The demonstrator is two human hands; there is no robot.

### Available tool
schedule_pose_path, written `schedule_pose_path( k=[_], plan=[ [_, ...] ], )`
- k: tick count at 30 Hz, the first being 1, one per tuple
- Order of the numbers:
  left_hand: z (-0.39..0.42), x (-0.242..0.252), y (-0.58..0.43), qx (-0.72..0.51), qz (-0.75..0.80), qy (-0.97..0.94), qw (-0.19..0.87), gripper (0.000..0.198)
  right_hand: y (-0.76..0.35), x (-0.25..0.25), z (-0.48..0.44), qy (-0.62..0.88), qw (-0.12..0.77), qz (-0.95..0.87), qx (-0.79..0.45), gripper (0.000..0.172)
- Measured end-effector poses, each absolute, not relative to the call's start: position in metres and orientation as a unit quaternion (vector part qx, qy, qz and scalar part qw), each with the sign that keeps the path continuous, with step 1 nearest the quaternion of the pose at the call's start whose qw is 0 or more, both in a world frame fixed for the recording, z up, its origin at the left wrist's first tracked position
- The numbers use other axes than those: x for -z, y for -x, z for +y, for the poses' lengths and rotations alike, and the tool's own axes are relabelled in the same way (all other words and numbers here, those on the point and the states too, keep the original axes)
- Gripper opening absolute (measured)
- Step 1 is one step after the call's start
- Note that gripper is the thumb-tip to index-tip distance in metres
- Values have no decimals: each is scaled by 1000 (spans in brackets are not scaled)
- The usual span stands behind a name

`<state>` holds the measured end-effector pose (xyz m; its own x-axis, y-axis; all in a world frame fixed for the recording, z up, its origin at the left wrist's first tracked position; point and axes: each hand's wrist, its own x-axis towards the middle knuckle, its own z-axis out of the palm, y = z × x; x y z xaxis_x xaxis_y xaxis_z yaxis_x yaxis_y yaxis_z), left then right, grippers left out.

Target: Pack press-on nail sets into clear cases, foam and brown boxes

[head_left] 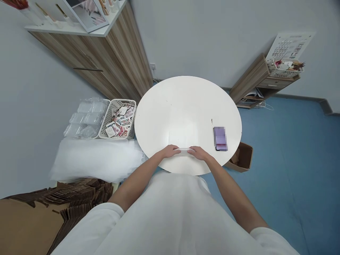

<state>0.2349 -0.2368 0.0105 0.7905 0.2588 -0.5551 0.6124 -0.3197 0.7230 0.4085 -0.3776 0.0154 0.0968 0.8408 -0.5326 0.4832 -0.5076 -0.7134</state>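
Note:
Near the front edge of the round white table (186, 102), both hands grip a small white roll (183, 152), which looks like a thin sheet rolled up. My left hand (170, 151) is closed on its left end, and my right hand (198, 152) is closed on its right end. The roll lies crosswise, low over the tabletop. A faint pale patch on the table just beyond it may be a flat part of the sheet; I cannot tell. To the right of my right hand lies a purple phone-shaped object (220, 138), blurred by pixelation.
Left of the table stand a white basket (101, 131) of printed cards, clear plastic boxes (86, 117), a stack of white translucent sheets (98, 157) and folded brown cardboard (29, 223). An open cardboard box (245, 156) sits at right. Wooden cabinets (124, 53) stand behind.

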Motion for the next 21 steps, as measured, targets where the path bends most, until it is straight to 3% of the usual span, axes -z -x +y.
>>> schedule_pose_path(
  k=[5, 10, 21],
  plan=[
    [-225, 0, -221, 105, 334, -755, 555, 35, -417, -7, -374, 738, 232, -420, -473, 27],
    [-222, 14, -214, 87, 415, -745, 515, 23, -422, 7, -376, 775, 274, -340, -457, 25],
    [-229, 21, -215, 122, 492, -756, 414, 11, -417, 30, -379, 865, 270, -250, -341, 22]
  ],
)
